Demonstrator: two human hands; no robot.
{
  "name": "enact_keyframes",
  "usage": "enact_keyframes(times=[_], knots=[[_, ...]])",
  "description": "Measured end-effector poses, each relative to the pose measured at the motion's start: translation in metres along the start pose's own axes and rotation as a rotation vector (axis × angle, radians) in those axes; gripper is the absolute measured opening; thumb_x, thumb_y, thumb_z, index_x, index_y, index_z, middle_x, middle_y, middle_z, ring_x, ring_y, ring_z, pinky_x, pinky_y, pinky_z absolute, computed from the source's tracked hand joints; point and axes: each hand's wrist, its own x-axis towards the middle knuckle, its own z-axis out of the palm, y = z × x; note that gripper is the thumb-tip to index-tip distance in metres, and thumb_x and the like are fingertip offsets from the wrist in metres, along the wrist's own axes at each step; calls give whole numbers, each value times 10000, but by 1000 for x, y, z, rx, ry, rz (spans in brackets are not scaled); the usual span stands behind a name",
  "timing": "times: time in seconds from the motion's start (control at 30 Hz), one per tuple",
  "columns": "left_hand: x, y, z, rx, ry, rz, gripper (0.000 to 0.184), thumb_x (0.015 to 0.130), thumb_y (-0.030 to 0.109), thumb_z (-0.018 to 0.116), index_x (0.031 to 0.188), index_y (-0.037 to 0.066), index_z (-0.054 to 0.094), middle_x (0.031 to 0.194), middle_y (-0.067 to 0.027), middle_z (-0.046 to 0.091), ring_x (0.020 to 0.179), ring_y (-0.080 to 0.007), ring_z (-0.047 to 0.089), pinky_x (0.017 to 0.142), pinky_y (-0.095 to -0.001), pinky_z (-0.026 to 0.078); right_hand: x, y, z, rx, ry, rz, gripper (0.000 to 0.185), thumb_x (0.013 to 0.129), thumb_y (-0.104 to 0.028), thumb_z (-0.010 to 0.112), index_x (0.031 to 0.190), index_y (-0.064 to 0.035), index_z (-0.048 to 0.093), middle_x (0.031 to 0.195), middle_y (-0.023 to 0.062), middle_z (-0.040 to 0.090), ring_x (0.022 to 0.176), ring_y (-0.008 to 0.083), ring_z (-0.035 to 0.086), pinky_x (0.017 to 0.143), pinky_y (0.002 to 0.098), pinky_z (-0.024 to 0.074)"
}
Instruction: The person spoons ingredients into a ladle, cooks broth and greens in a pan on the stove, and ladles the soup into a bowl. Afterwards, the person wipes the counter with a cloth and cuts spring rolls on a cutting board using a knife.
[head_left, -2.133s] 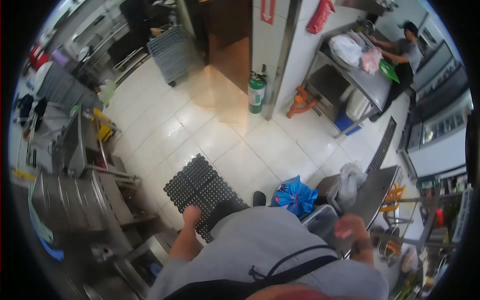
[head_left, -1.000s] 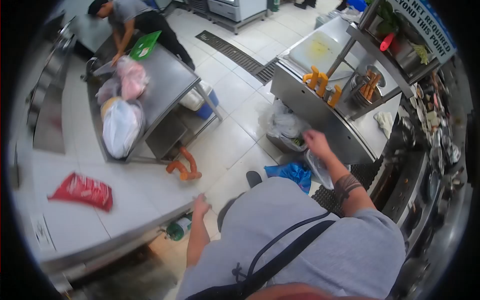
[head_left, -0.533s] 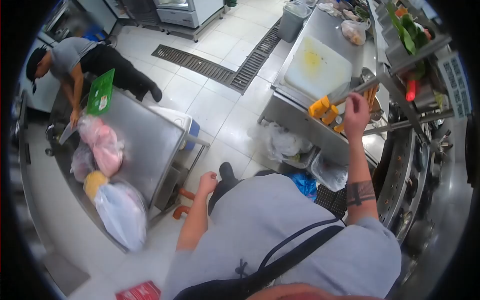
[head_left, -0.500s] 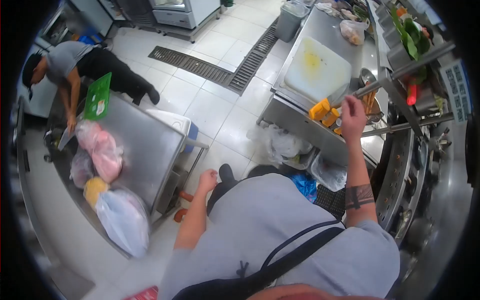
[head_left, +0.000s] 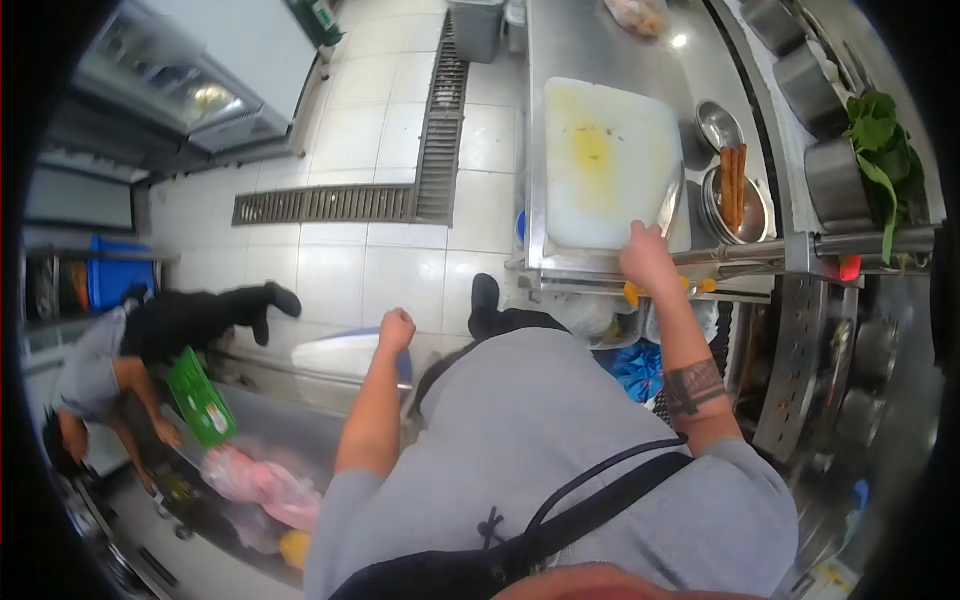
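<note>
My right hand (head_left: 649, 256) is closed at the near right corner of the white cutting board (head_left: 620, 150), which has a yellow stain. A knife (head_left: 669, 207) extends forward from its fingers, blade over the board's edge; its handle is hidden in my grip. Yellow handles (head_left: 632, 292) show just below that hand, beside the counter's front edge. My left hand (head_left: 397, 328) hangs over the floor with fingers curled in, and nothing shows in it.
Right of the board stand metal bowls (head_left: 735, 205) and a strainer (head_left: 718, 125). A rail (head_left: 870, 243) and pots with leafy greens (head_left: 880, 150) are farther right. At left, a co-worker (head_left: 95, 365) bends over a steel table with a green board (head_left: 200, 398) and pink bags (head_left: 262, 485).
My view has turned toward the counter. My right hand has lowered from above the yellow handles to the board's corner and now grips a knife. My left fingers have curled tighter.
</note>
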Motion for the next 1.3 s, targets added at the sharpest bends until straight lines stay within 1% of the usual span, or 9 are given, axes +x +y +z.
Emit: enact_keyframes(times=[0.17,0.3,0.37,0.47,0.53,0.6,0.97,1.17,1.3], knots=[[54,-23,-44,104,-144,12,245,892,198,571,907,-13,695,879,-241,723,882,-427,689,789,-498,540,53,27,33,-122,-102,304,489,873,-110,578,1308,85,473,1187,347,608,1126,465,600,1014,510,443],[113,-21,-98,-139,-271,-251,217,843,169,633,908,-8,739,848,-213,734,847,-347,720,773,-450,553,66,28,37,-67,10,407,476,887,-124,572,1299,84,455,1179,334,618,1112,457,608,1010,512,449],[160,-27,-123,111,-382,52,145,815,98,653,880,-18,710,798,-141,724,694,-239,702,597,-361,540,71,30,40,-68,56,501,449,905,-121,550,1292,83,450,1168,334,618,1101,457,612,992,508,469],[228,-13,-159,105,-453,19,173,818,122,672,896,-28,713,785,-141,723,710,-242,713,612,-366,546,71,25,50,-31,111,623,402,928,-116,512,1274,81,453,1151,330,619,1091,459,615,968,504,493],[287,8,-178,89,-435,-18,228,817,224,712,886,7,729,887,-200,744,865,-344,722,818,-443,555,74,21,54,-2,218,657,359,925,-105,506,1237,70,471,1137,322,618,1086,458,614,953,522,495],[342,31,-197,143,-426,110,229,817,230,715,891,14,731,902,-208,742,891,-361,719,824,-448,554,72,23,68,-57,223,633,338,906,-98,526,1202,60,493,1135,312,618,1084,465,610,954,537,490],[542,222,-256,289,-449,431,227,837,203,654,934,12,726,963,-236,731,951,-389,705,859,-448,551,81,-56,72,327,563,949,656,792,-2,549,1444,-73,526,1186,267,584,1132,462,575,996,493,471],[584,400,-271,147,-155,777,215,842,125,646,1021,16,697,984,-231,694,982,-409,664,887,-456,532,135,-193,28,555,429,594,592,780,63,552,1342,-101,637,1183,209,593,1035,396,626,897,455,524],[680,526,-251,14,25,1093,293,826,64,631,1110,23,688,1101,-226,648,1071,-392,627,955,-459,503,185,-242,-8,715,546,579,598,785,112,534,1342,-75,646,1082,177,586,979,358,617,883,361,510]])
